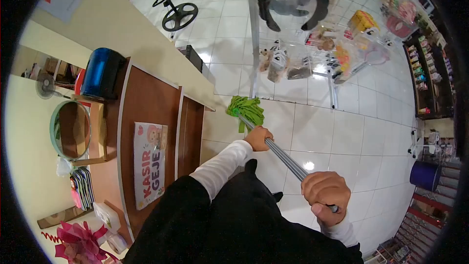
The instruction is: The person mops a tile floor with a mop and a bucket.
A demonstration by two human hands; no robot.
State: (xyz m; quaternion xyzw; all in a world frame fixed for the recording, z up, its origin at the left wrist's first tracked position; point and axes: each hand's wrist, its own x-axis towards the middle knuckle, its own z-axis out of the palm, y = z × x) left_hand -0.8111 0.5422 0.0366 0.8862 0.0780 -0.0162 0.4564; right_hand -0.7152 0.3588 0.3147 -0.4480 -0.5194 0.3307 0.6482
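A mop with a grey metal handle [287, 160] slants across the view in front of me. Its green strip head [247, 109] rests on the white tiled floor, close to the counter's end. Lower on the shaft, toward the mop head, my left hand [259, 139] is wrapped around it. My right hand [326, 195] grips the upper end, whose dark tip [334, 209] pokes out beside the thumb. Both hands are closed on the same handle.
To the left stands a brown counter [128, 166] with a "KASIR GEJE" sign [149, 164], a round mirror [71, 129] and a blue-black container [101, 73]. Ahead is a clear display rack [254, 34] with hanging goods. A fan base [180, 17] stands beyond; shelves [430, 76] line the right.
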